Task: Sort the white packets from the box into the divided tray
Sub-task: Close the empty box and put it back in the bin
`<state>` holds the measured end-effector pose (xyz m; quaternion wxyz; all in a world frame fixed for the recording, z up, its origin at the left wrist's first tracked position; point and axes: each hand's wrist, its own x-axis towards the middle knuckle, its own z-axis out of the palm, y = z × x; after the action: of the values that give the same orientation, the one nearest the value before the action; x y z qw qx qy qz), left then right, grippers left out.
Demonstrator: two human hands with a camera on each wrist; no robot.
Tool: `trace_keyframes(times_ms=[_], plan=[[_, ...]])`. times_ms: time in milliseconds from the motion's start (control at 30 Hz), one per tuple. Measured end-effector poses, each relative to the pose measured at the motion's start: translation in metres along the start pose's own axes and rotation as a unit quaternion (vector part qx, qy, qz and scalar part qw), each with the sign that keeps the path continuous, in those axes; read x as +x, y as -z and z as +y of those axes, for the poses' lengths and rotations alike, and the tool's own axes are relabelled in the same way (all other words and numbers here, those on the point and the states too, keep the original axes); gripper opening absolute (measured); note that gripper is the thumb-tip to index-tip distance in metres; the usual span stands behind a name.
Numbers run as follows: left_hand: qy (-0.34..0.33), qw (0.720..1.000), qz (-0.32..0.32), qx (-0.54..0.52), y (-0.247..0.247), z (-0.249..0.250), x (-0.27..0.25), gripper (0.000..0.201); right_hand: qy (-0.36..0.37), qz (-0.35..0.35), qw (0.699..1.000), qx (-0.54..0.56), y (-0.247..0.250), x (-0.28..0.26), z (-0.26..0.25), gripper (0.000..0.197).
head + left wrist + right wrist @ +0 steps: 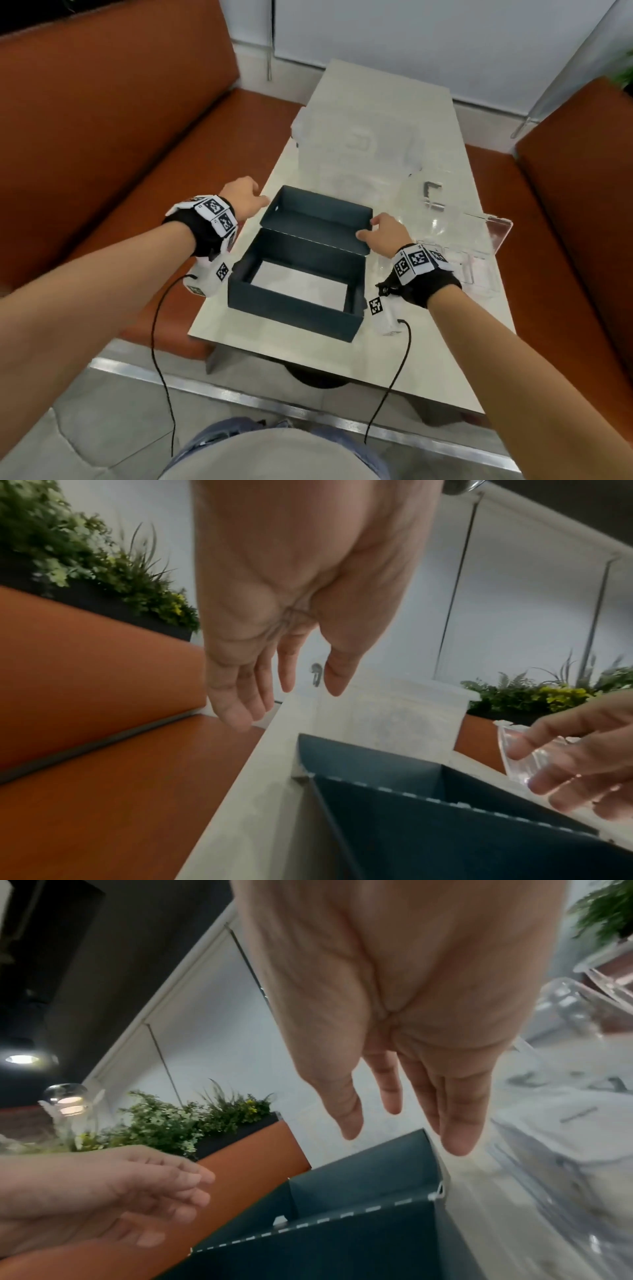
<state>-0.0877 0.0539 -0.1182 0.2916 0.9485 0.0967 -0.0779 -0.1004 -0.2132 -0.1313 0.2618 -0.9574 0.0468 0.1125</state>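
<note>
A dark teal box [294,310] stands open on the pale table [428,359], its lid [318,217] folded back. White packets [301,282] lie flat on its bottom. My left hand [255,198] hovers at the lid's far left corner with its fingers [240,710] relaxed and holding nothing. At the lid's right edge is my right hand [371,228], fingers [455,1123] straight above the corner of the box [342,1245]. I cannot tell whether it touches the lid. A clear divided tray [479,246] sits just right of the box, something white [555,1137] showing through it.
A clear plastic container [356,144] stands behind the box, with a small metal clasp [433,197] to its right. Orange benches [102,137] flank the table on both sides. Planters with greenery [103,569] sit behind the benches. Cables hang from both wrists.
</note>
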Motion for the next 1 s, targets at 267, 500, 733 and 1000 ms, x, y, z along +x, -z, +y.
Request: trace_keyframes(times_ms=[267, 500, 733, 1000], plan=[[0.037, 0.989, -0.106, -0.093, -0.019, -0.024, 0.006, 0.032, -0.108, 0.024, 0.99, 0.082, -0.023, 0.005, -0.017, 0.054], [0.065, 0.964, -0.13, -0.224, -0.013, -0.041, 0.007, 0.025, -0.142, 0.036, 0.94, 0.309, -0.024, 0.0, -0.008, 0.027], [0.022, 0.937, -0.099, -0.334, 0.014, -0.028, 0.001, 0.047, -0.062, 0.069, 0.907, 0.411, 0.009, -0.01, -0.014, 0.042], [-0.101, 0.926, -0.09, -0.351, 0.018, -0.027, -0.016, 0.057, 0.025, 0.162, 0.923, 0.347, 0.005, -0.018, 0.003, 0.048]])
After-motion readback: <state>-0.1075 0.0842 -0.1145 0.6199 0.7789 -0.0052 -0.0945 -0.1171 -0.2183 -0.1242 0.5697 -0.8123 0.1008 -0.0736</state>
